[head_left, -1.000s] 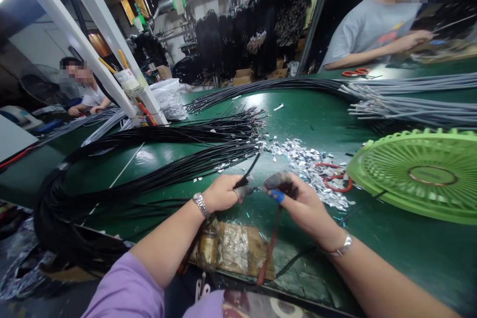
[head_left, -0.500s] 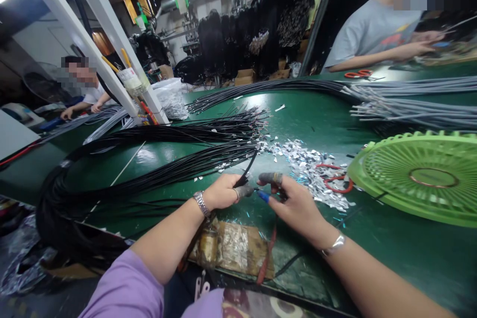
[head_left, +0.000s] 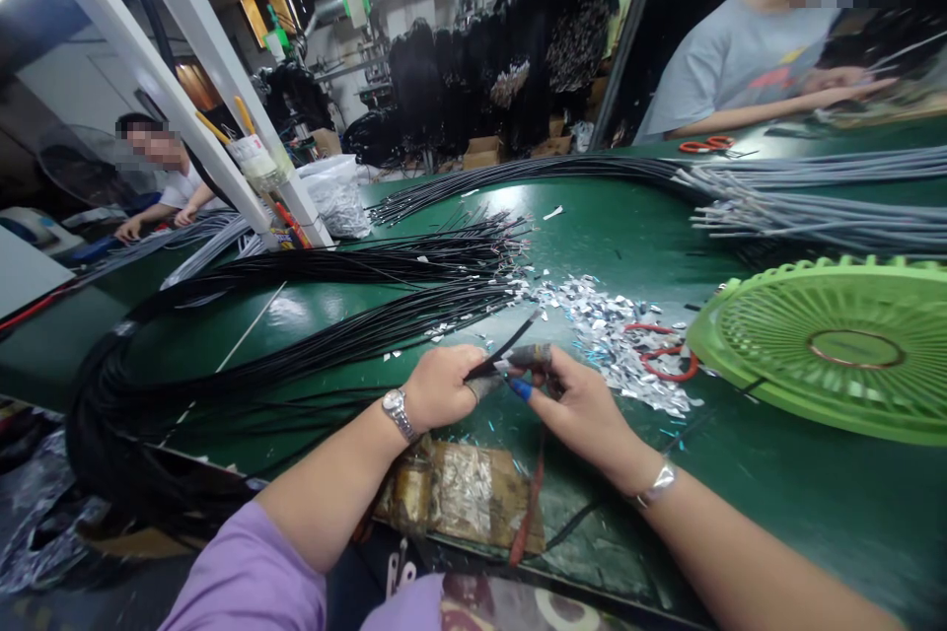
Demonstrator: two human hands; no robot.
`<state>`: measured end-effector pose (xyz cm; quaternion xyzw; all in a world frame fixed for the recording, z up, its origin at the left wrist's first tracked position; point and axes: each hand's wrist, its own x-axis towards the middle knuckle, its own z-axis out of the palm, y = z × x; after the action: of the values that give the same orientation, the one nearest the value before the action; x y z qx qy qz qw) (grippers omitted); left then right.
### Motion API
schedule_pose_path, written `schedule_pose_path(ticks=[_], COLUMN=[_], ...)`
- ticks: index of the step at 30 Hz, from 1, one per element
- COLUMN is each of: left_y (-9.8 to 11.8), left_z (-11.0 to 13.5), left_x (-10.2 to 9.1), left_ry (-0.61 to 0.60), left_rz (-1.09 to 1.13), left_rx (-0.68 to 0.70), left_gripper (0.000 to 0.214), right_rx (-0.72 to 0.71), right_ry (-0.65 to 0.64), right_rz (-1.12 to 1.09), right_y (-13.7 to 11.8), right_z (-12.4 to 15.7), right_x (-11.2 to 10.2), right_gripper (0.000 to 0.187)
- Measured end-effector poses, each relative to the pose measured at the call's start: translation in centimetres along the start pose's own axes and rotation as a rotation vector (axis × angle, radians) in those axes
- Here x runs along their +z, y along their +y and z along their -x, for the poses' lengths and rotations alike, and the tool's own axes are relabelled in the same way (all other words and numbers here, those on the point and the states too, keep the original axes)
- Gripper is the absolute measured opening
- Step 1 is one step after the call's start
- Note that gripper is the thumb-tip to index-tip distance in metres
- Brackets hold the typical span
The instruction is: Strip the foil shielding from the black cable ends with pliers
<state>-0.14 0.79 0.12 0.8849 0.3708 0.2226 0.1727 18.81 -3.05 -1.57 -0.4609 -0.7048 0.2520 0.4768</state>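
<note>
The green surface (head_left: 836,483) bears a black cable bundle (head_left: 355,340) toward its left edge and a green fan (head_left: 784,385) at its right; open room shows on the fan's near side. Silver scraps (head_left: 621,335) lie mid-surface, just beyond the right hand (head_left: 581,409), whose fingers curl at a short cable end (head_left: 510,342); whether they pinch it I cannot tell. The left hand (head_left: 442,386) pinches that end, fingers pressed together, nearer the surface's near edge than its far one.
</note>
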Motion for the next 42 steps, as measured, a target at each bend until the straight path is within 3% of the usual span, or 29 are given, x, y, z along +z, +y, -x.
schedule_pose_path(ticks=[4,9,12,14,16,19,22,25,30,36,42], left_y=[0.3,0.5,0.2,-0.1,-0.4,-0.7,-0.6,-0.4,0.0,-0.2,-0.6], left_z=[0.1,0.4,0.3,0.1,-0.2,-0.5,-0.6,-0.6,-0.6,-0.6,-0.6], left_x=[-0.2,-0.6,-0.6,-0.6,-0.6,-0.9,-1.2,-1.4,-1.6,-1.5,-1.2], left_ry=[-0.010,-0.057,-0.089,-0.120,-0.171,-0.231,-0.242,-0.275,-0.326,-0.396,-0.405], left_rz=[-0.090,-0.123,0.001,0.186,0.421,0.669,0.748,0.777,0.783,0.794,0.786], left_rx=[0.032,0.136,0.139,0.064,-0.044,-0.176,-0.228,-0.227,-0.229,-0.225,-0.215], left_gripper=[0.020,0.022,0.027,0.036,0.044,0.049,0.048,0.047,0.047,0.047,0.050], right_rx=[0.078,0.463,0.663,0.692,0.618,0.306,-0.039,-0.202,-0.260,-0.241,0.002], right_ry=[-0.003,-0.051,-0.096,-0.068,-0.011,-0.005,-0.050,-0.084,-0.150,-0.252,-0.382], right_rz=[-0.090,-0.516,-0.689,-0.709,-0.641,-0.398,-0.140,0.000,0.080,-0.012,-0.308], right_y=[-0.3,-0.2,-0.1,0.0,0.1,0.0,-0.4,-0.7,-0.9,-0.8,-0.7], right_z=[-0.1,-0.5,-0.7,-0.8,-0.8,-0.6,-0.2,0.1,0.3,0.0,-0.5], right_x=[0.0,0.2,0.3,0.1,-0.3,-0.8,-0.8,-0.6,-0.8,-1.2,-1.1], right_gripper=[0.008,0.026,0.034,0.032,0.027,0.018,0.025,0.033,0.021,0.019,0.035])
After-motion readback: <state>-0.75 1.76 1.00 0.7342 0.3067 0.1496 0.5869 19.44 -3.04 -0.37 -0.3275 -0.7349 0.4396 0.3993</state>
